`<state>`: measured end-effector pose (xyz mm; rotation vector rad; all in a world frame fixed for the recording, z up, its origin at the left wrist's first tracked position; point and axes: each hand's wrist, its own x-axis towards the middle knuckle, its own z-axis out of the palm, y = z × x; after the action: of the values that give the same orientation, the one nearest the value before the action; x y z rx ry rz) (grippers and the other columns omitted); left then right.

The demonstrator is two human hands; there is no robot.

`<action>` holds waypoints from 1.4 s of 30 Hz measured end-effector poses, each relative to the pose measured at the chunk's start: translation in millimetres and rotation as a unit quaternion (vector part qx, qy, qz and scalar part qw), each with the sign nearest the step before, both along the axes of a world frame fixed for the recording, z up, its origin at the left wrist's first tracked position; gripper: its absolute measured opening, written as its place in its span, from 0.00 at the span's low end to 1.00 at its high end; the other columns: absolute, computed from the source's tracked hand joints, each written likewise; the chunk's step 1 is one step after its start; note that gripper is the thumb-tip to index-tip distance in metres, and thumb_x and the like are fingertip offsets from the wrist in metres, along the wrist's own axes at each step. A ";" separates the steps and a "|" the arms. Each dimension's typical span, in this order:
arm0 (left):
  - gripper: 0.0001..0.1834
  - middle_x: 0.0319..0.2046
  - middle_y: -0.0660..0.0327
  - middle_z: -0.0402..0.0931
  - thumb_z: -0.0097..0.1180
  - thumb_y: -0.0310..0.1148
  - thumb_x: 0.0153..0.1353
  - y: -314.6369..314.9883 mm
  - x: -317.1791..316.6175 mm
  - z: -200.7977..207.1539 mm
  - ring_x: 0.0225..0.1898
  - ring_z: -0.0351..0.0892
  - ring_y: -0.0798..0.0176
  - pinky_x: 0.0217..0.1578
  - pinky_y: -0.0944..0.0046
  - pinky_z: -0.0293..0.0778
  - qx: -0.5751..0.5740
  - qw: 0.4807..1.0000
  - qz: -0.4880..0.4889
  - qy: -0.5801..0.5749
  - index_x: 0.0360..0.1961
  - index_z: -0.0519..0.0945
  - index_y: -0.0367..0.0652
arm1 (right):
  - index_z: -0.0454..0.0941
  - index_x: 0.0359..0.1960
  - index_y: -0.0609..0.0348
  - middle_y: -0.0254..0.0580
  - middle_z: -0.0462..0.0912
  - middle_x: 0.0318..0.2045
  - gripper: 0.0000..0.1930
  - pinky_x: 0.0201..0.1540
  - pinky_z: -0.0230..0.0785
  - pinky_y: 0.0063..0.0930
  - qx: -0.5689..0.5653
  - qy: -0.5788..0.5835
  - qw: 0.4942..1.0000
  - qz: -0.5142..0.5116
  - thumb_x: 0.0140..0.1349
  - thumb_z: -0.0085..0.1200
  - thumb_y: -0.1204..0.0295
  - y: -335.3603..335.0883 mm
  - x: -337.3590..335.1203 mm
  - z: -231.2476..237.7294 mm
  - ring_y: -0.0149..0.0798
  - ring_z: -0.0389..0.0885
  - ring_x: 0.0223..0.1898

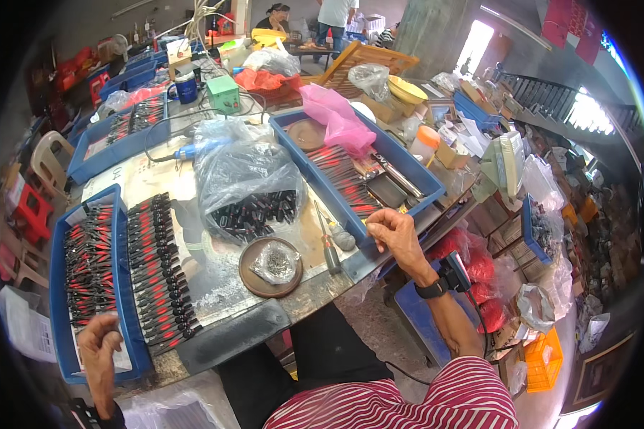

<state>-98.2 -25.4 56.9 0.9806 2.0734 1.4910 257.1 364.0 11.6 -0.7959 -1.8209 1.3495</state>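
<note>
My left hand (pixel 99 349) hangs over the near end of a blue tray (pixel 124 286) with its fingers curled; whatever they may hold is hidden. Black-and-red pen-like tools (pixel 89 264) fill that tray in rows. More of the same tools (pixel 157 272) lie stacked beside it on the table. At the near corner of another blue tray (pixel 315 187), my right hand (pixel 397 236) is closed in a pinch, and I cannot make out anything in it. Red-and-black slim pieces (pixel 340 175) lie inside that tray, with a pink plastic bag (pixel 336 118) across its far part.
Between the trays are a clear bag (pixel 247 175) of black parts, a round brown dish (pixel 249 282) holding a small bag of metal bits, and a screwdriver (pixel 329 250). Farther back stand a green box (pixel 223 94) and a blue mug (pixel 186 87). Other people are in the background.
</note>
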 end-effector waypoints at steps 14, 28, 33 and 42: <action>0.09 0.25 0.65 0.73 0.48 0.19 0.56 45.0 124.4 -29.8 0.26 0.69 0.76 0.27 0.76 0.65 -0.086 0.989 -0.088 -0.080 0.38 0.75 0.32 | 0.76 0.30 0.66 0.31 0.74 0.20 0.04 0.19 0.64 0.15 0.020 -0.019 0.998 -0.059 0.58 0.52 0.76 19.0 18.9 -2.2 0.21 0.70 0.19; 0.08 0.25 0.64 0.75 0.54 0.26 0.59 57.1 159.3 -56.3 0.25 0.70 0.75 0.26 0.76 0.66 -0.079 0.983 -0.058 -0.158 0.38 0.77 0.33 | 0.77 0.30 0.67 0.44 0.80 0.24 0.07 0.33 0.69 0.28 0.200 -0.196 0.958 -0.059 0.52 0.53 0.74 83.3 11.1 -9.6 0.33 0.77 0.27; 0.08 0.24 0.64 0.75 0.54 0.26 0.59 59.7 168.0 -61.8 0.24 0.70 0.76 0.26 0.77 0.66 -0.075 0.979 -0.061 -0.179 0.37 0.78 0.33 | 0.77 0.31 0.66 0.47 0.78 0.24 0.09 0.34 0.69 0.31 0.213 -0.351 0.912 0.014 0.51 0.50 0.73 106.1 -9.6 -14.9 0.37 0.78 0.27; 0.06 0.25 0.68 0.72 0.54 0.26 0.59 66.0 180.6 -63.1 0.25 0.66 0.77 0.26 0.75 0.62 -0.084 0.985 -0.087 -0.123 0.37 0.79 0.37 | 0.74 0.21 0.68 0.61 0.78 0.23 0.05 0.29 0.71 0.48 0.430 -0.433 0.792 0.031 0.47 0.50 0.77 122.6 -28.3 -31.8 0.60 0.79 0.30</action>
<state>82.4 40.6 -6.2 0.8427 1.8537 1.2570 228.8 486.6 -20.1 -0.8693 -2.8165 -0.0345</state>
